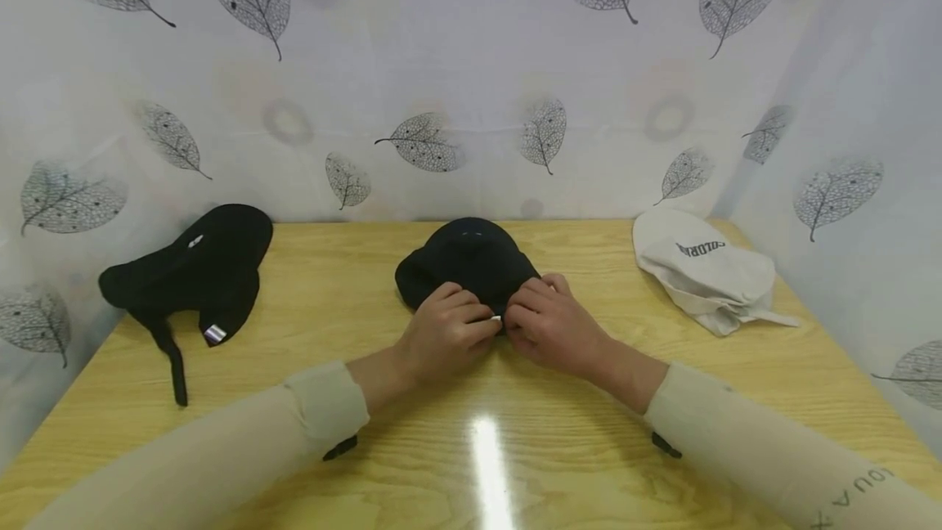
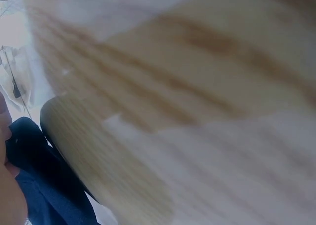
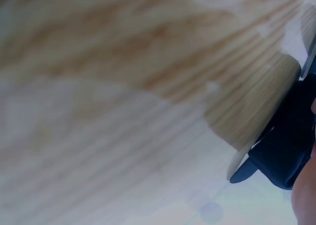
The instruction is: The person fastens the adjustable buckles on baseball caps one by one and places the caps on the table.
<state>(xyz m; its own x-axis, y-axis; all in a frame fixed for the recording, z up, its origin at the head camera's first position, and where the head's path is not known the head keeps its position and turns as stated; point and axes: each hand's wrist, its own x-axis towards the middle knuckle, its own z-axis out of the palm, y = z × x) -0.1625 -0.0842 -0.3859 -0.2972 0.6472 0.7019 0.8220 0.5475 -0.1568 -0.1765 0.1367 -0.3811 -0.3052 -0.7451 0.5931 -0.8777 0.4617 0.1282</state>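
Note:
A black cap [image 1: 471, 256] lies at the middle of the table, its rounded crown toward the back. My left hand [image 1: 449, 330] pinches its near edge with curled fingers. Close beside it, my right hand [image 1: 555, 325] grips the same edge a little to the right. Between the two hands a small white bit shows, too small to identify. The fingers hide the cap's near edge. In the left wrist view the dark cap [image 2: 59, 185] appears at the lower left. The right wrist view has the cap [image 3: 289, 141] at its right side, next to part of the hand.
A second black cap [image 1: 199, 260] with a dangling strap and a pale label lies at the left. On the right sits a beige cap [image 1: 706, 264] with dark lettering. The wooden table [image 1: 412, 464] ends at a leaf-patterned cloth [image 1: 471, 56] behind.

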